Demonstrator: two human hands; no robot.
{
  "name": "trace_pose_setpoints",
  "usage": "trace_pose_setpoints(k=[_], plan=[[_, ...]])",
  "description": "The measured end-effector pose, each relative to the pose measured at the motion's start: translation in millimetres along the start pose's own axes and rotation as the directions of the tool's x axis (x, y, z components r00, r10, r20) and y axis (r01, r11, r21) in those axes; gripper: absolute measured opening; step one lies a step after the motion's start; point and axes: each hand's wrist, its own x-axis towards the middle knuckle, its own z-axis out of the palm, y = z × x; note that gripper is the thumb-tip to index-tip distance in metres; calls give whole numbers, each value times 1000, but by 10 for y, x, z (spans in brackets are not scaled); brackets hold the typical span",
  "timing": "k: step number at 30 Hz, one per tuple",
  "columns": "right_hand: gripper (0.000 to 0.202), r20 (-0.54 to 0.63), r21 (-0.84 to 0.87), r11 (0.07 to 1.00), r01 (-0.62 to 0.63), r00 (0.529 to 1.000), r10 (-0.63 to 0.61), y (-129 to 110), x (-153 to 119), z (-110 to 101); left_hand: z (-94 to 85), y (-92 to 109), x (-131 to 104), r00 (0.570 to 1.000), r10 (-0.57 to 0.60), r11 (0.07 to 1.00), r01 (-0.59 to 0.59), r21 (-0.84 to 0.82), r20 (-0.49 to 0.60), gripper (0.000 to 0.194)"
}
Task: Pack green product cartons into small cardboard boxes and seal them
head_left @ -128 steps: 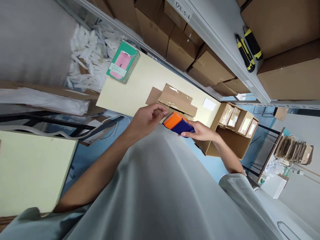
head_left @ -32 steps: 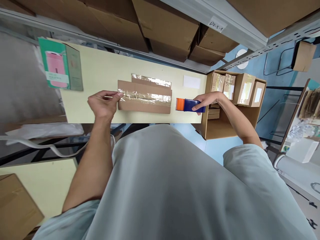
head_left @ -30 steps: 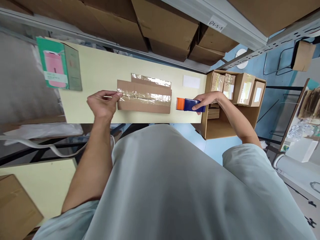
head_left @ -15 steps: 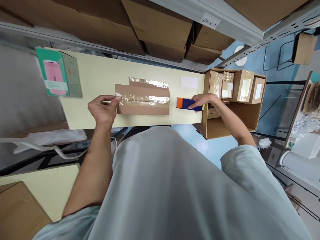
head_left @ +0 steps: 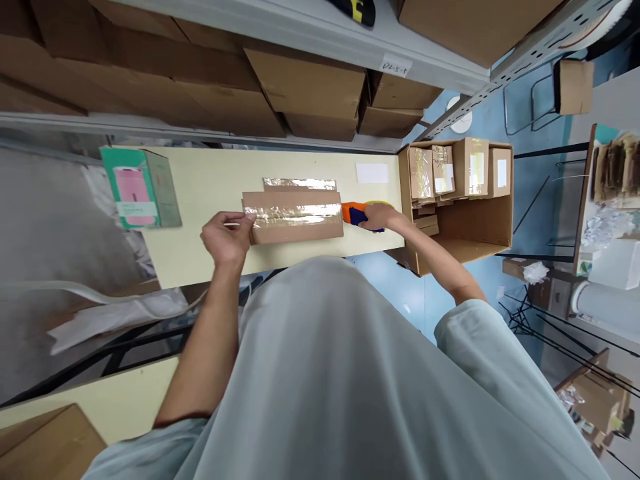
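Observation:
A flat brown cardboard box (head_left: 295, 230) with shiny clear tape along it lies on the pale table (head_left: 200, 180). My left hand (head_left: 227, 239) pinches its left end between thumb and fingers. At the box's right end is an orange and dark blue tape dispenser (head_left: 356, 213), with a yellow edge showing behind it. My right hand (head_left: 379, 218) is wrapped round the dispenser, hiding part of it. Behind the box lies another taped cardboard piece (head_left: 300, 183), partly covered.
A green box with a pink picture (head_left: 137, 190) stands at the table's left. A white paper (head_left: 373, 173) lies at the back right. Beyond the right edge is an open carton (head_left: 463, 257) holding smaller boxes. A metal shelf (head_left: 320, 40) with cartons runs behind.
My right hand has brought the tape dispenser left, up to the box's right end, and its tilt has changed. My left hand still pinches the left end. The whole view has shifted.

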Motion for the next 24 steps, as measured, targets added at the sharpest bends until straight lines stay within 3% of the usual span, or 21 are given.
trace_pose_setpoints(k=[5,7,9,11,13,15,17,21,24], plan=[[35,-236,-32,983,-181,957,168,-148,-103,92,-78,75,-2,998,-19,999,17,29,58,26],[39,-300,-39,980,-196,938,175,-173,-231,-17,-103,185,0,997,63,998,-64,6,42,39],[40,-407,-48,982,-184,901,150,-227,-396,-218,-98,402,-13,972,234,971,-233,-56,11,41],[41,-530,-47,990,-129,843,85,-337,-565,-494,-71,740,-42,899,437,889,-432,-154,1,34],[44,-627,-45,998,-51,779,12,-505,-703,-815,-56,1166,-73,788,616,760,-598,-254,-11,30],[48,-677,-43,998,34,734,-55,-710,-784,-1161,-78,1611,-81,678,732,631,-710,-311,-65,29],[49,-693,-60,988,139,707,-141,-936,-804,-1522,-140,2001,-39,611,778,545,-771,-329,-146,29],[39,-727,-183,937,297,601,-332,-1444,-715,-2249,-332,2487,187,584,758,492,-804,-335,-289,43],[33,-749,-252,937,240,565,-346,-1845,-602,-2722,-491,2620,356,598,745,509,-796,-326,-296,54]])
